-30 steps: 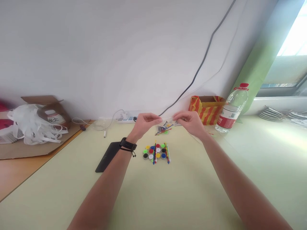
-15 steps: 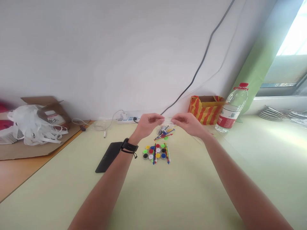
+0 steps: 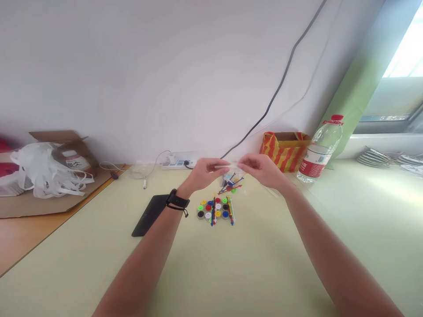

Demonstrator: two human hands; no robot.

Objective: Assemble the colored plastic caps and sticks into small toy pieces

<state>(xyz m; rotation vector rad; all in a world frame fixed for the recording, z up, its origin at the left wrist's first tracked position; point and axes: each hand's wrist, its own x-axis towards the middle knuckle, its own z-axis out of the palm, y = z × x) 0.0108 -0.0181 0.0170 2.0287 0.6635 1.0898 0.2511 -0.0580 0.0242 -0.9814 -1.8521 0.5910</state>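
Observation:
My left hand and my right hand face each other above the back of the table, both pinching a clear plastic bag between thumb and fingers. Under the bag lie loose colourful pieces, among them a red arrow-tipped stick and blue ones. Nearer to me, several round pieces with coloured tops, such as a black one and a yellow one, sit in rows. Coloured sticks with arrow tips lie across and beside them.
A black phone-like slab lies left of my left wrist. Behind are a power strip, a striped bag and a large bottle. White plastic bags and cardboard are at the left.
The clear bag's edge now shows stretched between my fingertips. The loose pieces under the bag have shifted slightly to the right. Both hands have barely moved.

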